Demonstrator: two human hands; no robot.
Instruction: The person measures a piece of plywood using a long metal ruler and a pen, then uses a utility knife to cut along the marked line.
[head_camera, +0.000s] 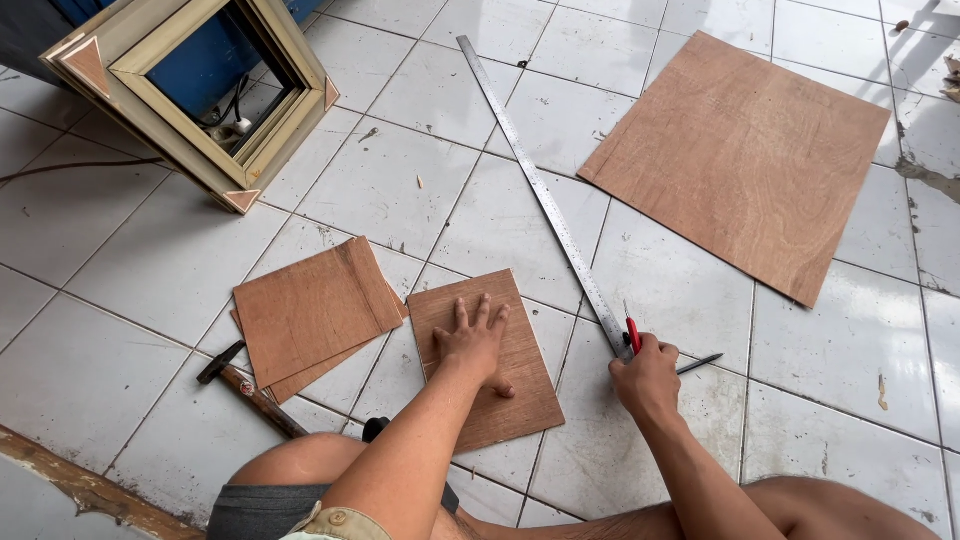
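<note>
The left hand (472, 345) lies flat with open fingers on a small plywood piece (487, 360) on the tiled floor (150, 270). The right hand (648, 378) is closed around a red utility knife (632, 333) and pencil (698, 364) at the end of the long steel ruler (545, 200). With blade and ruler squeezed in one grip, the knife may slip and cut fingers.

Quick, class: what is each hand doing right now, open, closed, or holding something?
Left hand: open, flat on the small plywood piece.
Right hand: closed on a red cutter, at the ruler.
</note>
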